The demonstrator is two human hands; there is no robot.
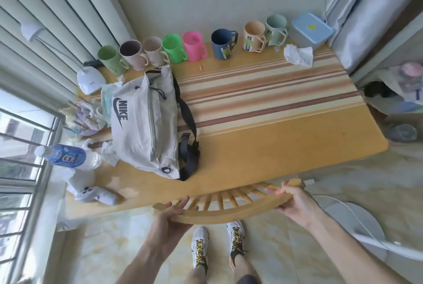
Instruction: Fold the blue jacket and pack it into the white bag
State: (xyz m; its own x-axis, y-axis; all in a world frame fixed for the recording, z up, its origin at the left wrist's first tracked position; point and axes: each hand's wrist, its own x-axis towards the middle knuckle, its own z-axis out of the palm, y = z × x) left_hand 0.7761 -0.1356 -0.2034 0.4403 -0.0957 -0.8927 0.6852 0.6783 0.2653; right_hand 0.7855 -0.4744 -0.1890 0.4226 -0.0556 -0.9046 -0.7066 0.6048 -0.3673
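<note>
The white bag point(142, 123), with a dark logo and a black strap, lies zipped on the left part of the wooden table point(263, 146). No blue jacket is in view. A wooden chair back point(219, 206) with curved top rail and spindles sits at the table's near edge. My left hand point(170, 215) grips the left end of its rail and my right hand point(291, 199) grips the right end.
Several coloured mugs point(174, 51) line the table's far edge, next to a blue-lidded box point(311, 29) and crumpled tissue point(297, 55). A water bottle point(68, 156), a white game controller point(91, 192) and crumpled wrappers lie on the left by the window. A fan base point(357, 226) stands on the floor at right.
</note>
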